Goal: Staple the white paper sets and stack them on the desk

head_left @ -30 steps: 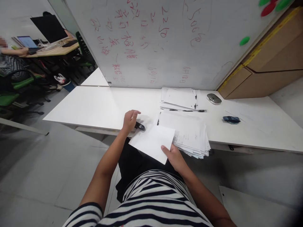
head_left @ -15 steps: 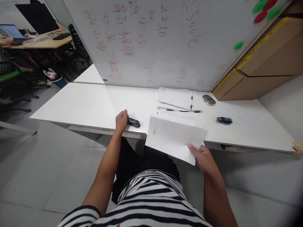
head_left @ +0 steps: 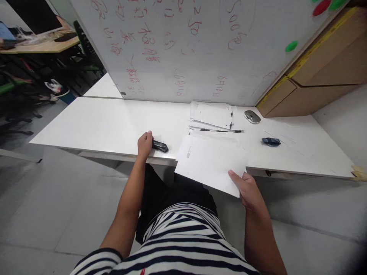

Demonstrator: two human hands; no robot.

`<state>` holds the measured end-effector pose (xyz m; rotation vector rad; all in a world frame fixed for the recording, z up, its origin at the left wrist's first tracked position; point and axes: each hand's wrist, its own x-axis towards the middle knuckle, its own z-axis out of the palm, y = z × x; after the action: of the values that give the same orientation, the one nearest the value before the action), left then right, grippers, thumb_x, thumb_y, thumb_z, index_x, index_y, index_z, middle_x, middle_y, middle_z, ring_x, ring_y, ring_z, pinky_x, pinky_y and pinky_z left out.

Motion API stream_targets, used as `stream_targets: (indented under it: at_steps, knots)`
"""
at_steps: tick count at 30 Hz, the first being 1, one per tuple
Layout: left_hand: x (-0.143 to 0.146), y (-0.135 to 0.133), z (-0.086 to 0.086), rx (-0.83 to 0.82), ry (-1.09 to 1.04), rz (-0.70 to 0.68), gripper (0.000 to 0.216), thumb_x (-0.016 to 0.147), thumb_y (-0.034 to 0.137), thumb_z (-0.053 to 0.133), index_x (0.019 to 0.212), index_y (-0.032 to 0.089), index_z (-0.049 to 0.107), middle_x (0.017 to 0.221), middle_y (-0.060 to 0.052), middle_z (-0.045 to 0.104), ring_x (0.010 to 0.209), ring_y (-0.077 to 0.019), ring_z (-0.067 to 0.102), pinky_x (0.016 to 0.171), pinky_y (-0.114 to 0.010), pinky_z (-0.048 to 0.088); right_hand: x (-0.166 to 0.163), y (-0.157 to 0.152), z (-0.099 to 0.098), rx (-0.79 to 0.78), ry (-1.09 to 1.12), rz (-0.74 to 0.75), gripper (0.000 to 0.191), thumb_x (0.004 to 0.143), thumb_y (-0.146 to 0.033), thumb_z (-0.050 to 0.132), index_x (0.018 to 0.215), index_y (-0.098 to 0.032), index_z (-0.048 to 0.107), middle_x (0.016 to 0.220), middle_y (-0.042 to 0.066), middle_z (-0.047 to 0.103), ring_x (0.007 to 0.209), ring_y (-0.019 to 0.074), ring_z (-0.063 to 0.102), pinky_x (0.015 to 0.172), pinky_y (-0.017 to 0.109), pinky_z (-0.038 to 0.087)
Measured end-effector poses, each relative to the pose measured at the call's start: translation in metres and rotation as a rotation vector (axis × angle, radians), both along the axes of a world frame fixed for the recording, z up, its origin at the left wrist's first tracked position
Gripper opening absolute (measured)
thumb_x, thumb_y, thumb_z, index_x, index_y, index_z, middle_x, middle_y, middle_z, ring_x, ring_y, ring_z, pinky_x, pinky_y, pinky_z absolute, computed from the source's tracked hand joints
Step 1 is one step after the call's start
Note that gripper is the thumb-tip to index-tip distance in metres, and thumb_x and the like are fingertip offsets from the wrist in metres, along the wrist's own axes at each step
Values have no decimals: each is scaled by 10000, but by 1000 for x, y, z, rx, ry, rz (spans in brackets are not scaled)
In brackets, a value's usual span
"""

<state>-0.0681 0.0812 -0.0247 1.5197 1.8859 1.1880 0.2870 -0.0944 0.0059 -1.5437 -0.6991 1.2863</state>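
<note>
My left hand (head_left: 145, 144) is closed around one end of a black stapler (head_left: 160, 146) near the front edge of the white table. The other end of the stapler points right, toward the paper. Between the thumb and fingers of my right hand (head_left: 247, 187) is the lower right corner of some white paper sheets (head_left: 210, 162). These sheets reach over the table's front edge, and a small grey print shows at their left. How many sheets are held cannot be seen. Behind them lies a stack of papers (head_left: 212, 114) with black marks along its right side.
A long pen-like strip (head_left: 216, 130) lies in front of the stack. To the right are a computer mouse (head_left: 252, 117) and a small dark blue object (head_left: 271, 141). A whiteboard (head_left: 172, 49) stands along the back, with cardboard boxes (head_left: 309, 97) at the right.
The sheets in my right hand have come down flatter toward the table, showing more of the print. My left hand stays on the stapler. The view has shifted slightly.
</note>
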Motion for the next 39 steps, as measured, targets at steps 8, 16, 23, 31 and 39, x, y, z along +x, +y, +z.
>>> stream_targets:
  at_steps: [8, 16, 23, 31, 39]
  knots:
    - [0, 2, -2, 22, 5, 10, 432, 893, 492, 381, 613, 192, 516, 584, 16, 481, 603, -121, 449, 583, -251, 333, 16, 22, 15, 134, -433, -39, 491, 767, -539, 633, 1103, -180, 649, 1033, 81, 713, 915, 255, 662, 784, 368, 534]
    - [-1, 2, -1, 13, 17, 24, 445, 896, 492, 377, 605, 190, 526, 576, 15, 492, 597, -121, 447, 583, -252, 332, 18, 44, -15, 165, -1421, 49, 711, 827, -471, 525, 1427, -147, 323, 1488, 188, 292, 1389, 390, 179, 1059, 590, 268]
    - [-1, 2, 0, -9, 16, 18, 444, 898, 489, 378, 605, 190, 525, 573, 17, 492, 590, -121, 452, 578, -252, 334, 28, 103, -7, 331, -1397, 232, 597, 900, -477, 393, 1432, -221, 307, 1530, 124, 227, 1420, 340, 113, 1093, 560, 242]
    - [1, 1, 3, -23, 21, 26, 436, 894, 486, 377, 603, 197, 527, 579, 11, 522, 602, -130, 475, 582, -251, 346, 52, 253, -22, 237, -1564, 769, 686, 898, -565, 391, 1452, -169, 307, 1531, 132, 267, 1408, 303, 227, 1095, 437, 292]
    - [-3, 3, 2, -45, 41, -4, 419, 907, 451, 387, 601, 202, 528, 570, 12, 533, 587, -129, 487, 601, -262, 359, 73, 271, -34, 393, -1727, 871, 486, 957, -464, 337, 1350, -200, 444, 1412, 97, 481, 1246, 249, 501, 889, 372, 486]
